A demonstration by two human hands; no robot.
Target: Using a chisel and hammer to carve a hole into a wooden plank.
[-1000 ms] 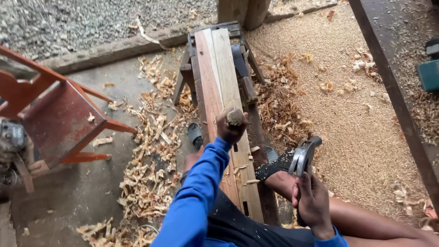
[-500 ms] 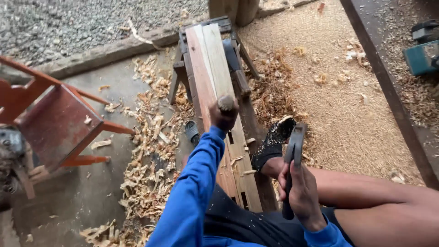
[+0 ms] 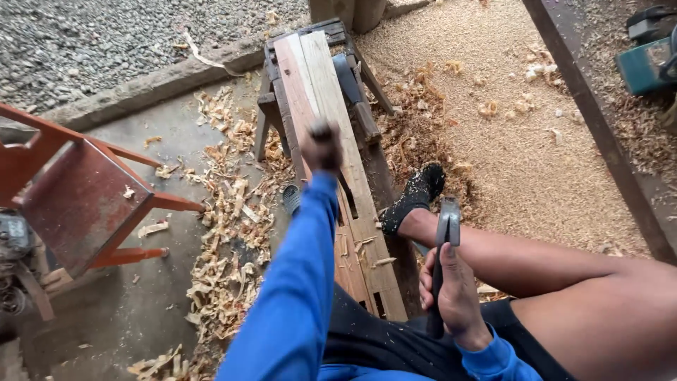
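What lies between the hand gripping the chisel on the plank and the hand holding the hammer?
In the head view, between the left hand and the right hand lie bare plank and the person's black-socked foot.

Wooden sawhorse bench [image 3: 278, 106] — pale plank [image 3: 331, 134] lies lengthwise on top, hatchet-like tool [image 3: 352, 88] beside plank.

The left arm, in a blue sleeve, stretches straight forward, and the left hand [image 3: 322, 149] is curled into a closed fist over the middle of the surface, slightly blurred. The right hand [image 3: 456, 293] sits low and close to the body, above the bare right thigh, fingers wrapped tight in a grip, wrist bent upward, blue cuff showing.
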